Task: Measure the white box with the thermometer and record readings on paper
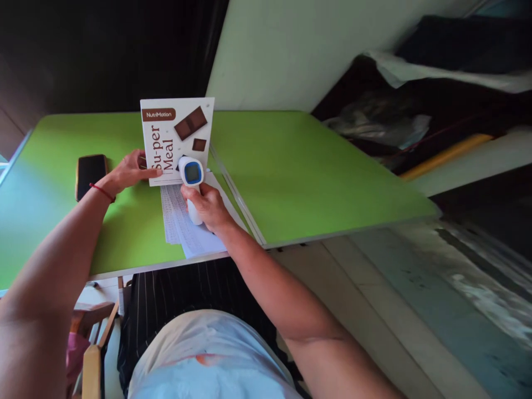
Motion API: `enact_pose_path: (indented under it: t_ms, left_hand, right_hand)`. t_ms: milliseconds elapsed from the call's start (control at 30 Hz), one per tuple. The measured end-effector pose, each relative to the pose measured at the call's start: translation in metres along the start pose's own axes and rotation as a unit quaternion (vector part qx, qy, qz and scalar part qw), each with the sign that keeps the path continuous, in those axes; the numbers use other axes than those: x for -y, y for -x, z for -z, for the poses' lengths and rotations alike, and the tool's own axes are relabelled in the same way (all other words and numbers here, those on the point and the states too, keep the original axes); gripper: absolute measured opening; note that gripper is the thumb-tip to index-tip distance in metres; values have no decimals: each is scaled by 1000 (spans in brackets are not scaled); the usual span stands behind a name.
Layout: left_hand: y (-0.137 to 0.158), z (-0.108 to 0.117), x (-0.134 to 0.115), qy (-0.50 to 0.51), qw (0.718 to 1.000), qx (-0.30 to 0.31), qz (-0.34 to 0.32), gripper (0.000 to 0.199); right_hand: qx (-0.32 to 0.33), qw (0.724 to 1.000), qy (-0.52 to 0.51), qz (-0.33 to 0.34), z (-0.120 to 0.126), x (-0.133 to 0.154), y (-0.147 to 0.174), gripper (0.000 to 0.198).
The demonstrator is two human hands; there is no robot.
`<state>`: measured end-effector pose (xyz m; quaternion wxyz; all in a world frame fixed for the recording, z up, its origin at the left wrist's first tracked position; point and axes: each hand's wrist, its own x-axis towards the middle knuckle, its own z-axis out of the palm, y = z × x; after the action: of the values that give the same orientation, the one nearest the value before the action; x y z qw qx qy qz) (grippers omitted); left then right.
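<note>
My left hand (132, 169) grips the lower left edge of a white box (166, 133) printed "NutriMotion Su-per Meal" with chocolate pieces; the thumb lies across its front. The box stands upright over the green table. In my right hand (210, 208) is a white infrared thermometer (194, 213) with a blue-framed grey screen facing me. Its head points at the lower right of the box front; whether they touch I cannot tell. Under my right hand lie several printed paper sheets (187, 235), partly covered by the hand and the box.
A dark phone (90, 173) with an orange-brown edge lies left of my left wrist. The green table (307, 172) has a metal seam right of the papers. A wooden chair (92, 366) stands below left. Dark shelving (374, 111) with plastic bags is at the right.
</note>
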<state>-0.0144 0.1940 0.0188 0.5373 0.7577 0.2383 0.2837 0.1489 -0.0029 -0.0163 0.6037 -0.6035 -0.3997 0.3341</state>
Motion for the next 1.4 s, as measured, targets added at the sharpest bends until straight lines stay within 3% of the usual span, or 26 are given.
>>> enact_pose_path:
  t_ms: [100,233,400,1400]
  left_hand:
    - [3,0,-8,-14,999,23,32,70]
    - [4,1,-13,-40,999,23,29,72]
    - [2,3,-13,-83,996,16,28,69]
    - [-1,6,-1,-77,997,-10,18,76]
  right_hand:
    - [-1,1000,-12,-12,-2,1,2,46]
    - [4,999,-31,-23,-4,3,4,47]
    - [1,1000,-25,8,-3,1,1,50]
    - [5,1000,-20,15,-4,8,2,52]
